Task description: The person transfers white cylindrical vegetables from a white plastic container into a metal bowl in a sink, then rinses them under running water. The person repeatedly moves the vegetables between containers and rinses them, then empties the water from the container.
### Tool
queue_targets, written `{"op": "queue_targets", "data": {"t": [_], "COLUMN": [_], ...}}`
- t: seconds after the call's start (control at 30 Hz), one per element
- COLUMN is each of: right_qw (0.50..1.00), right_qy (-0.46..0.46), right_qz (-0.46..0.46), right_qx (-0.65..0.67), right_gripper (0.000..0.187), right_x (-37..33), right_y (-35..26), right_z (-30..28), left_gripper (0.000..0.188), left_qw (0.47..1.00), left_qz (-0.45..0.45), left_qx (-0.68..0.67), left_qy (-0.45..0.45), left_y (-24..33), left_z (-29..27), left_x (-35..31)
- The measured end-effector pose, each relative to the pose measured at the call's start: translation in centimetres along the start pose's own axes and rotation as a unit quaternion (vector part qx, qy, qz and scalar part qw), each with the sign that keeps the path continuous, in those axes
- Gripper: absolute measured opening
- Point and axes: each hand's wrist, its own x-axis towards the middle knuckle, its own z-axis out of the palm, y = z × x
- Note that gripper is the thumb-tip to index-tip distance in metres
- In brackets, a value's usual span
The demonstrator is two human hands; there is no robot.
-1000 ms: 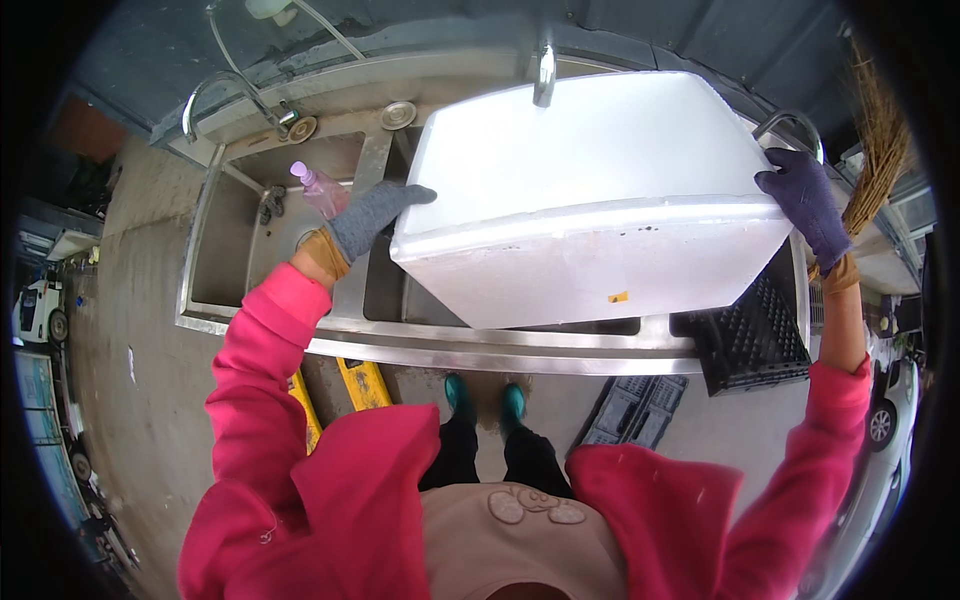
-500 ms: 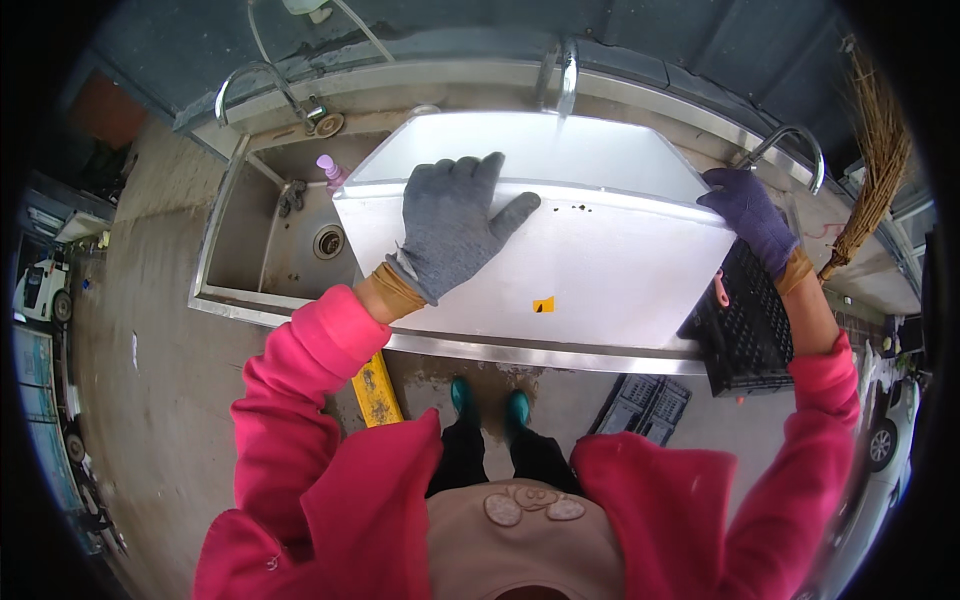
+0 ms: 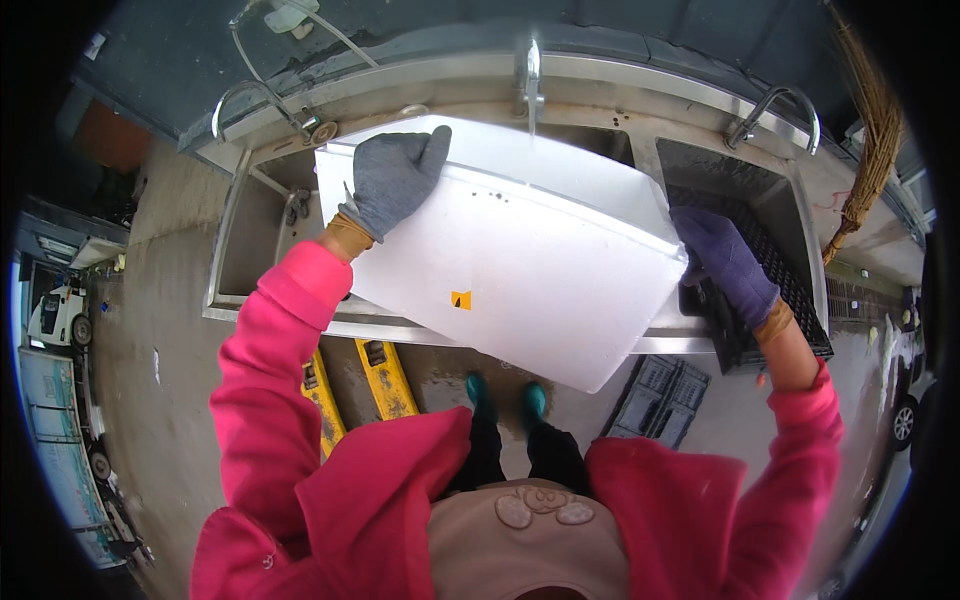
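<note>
White foam box (image 3: 520,270) slants over the sink (image 3: 250,250); left hand (image 3: 395,182) clasps its near rim, right hand (image 3: 730,262) its right-end corner. 2 grips should share weight evenly; foam by the running tap (image 3: 533,75) may slip.

Brown broom (image 3: 880,150); yellow forks (image 3: 390,385); white vehicle (image 3: 58,318)

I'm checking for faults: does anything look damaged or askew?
The white, foam-like rectangular box is held askew, a corner jutting past the steel sink's front edge; dark marks dot the box. The left hand is gloved in grey, the right hand in purple: mismatched.
</note>
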Motion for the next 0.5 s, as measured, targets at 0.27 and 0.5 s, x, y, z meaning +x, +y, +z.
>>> {"op": "queue_targets", "data": {"t": [0.27, 0.5], "right_qw": [0.991, 0.951], "right_qy": [0.02, 0.055], "right_qz": [-0.045, -0.229], "right_qx": [0.122, -0.199], "right_gripper": [0.045, 0.039], "right_x": [0.3, 6.9], "right_y": [4.1, 8.0], "right_z": [1.1, 0.0], "left_gripper": [0.05, 0.047], "left_qw": [0.993, 0.983], "left_qz": [0.098, 0.155], "left_qx": [0.059, 0.084], "left_qy": [0.037, 0.04], "left_y": [2.2, 1.3], "left_z": [-1.3, -2.7], "left_x": [1.9, 3.0]}}
